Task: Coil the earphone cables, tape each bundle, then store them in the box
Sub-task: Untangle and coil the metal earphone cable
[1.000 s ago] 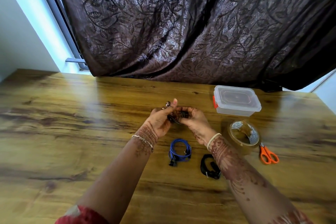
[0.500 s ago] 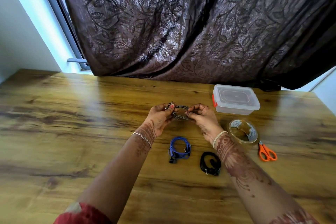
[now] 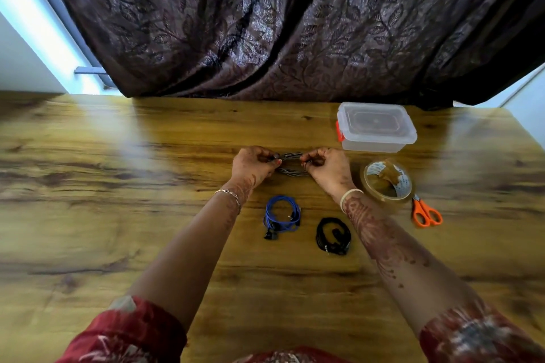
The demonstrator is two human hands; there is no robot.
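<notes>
A grey earphone cable (image 3: 292, 163) is wound into an oval coil just above the wooden table (image 3: 118, 215). My left hand (image 3: 253, 165) pinches its left end and my right hand (image 3: 328, 168) pinches its right end. Nearer to me lie a blue coiled earphone cable (image 3: 281, 216) and a black coiled earphone cable (image 3: 333, 235). A clear plastic box (image 3: 376, 127) with its lid on and an orange clasp stands at the back right. A roll of brown tape (image 3: 387, 181) lies beside my right wrist.
Orange-handled scissors (image 3: 426, 212) lie right of the tape roll. A dark patterned curtain (image 3: 265, 23) hangs behind the table's far edge. A window frame (image 3: 44, 23) shows at the upper left.
My hands have moved apart and lowered toward the table, pulling the grey coil into a flat oval between them. The other coils, box, tape and scissors have not moved.
</notes>
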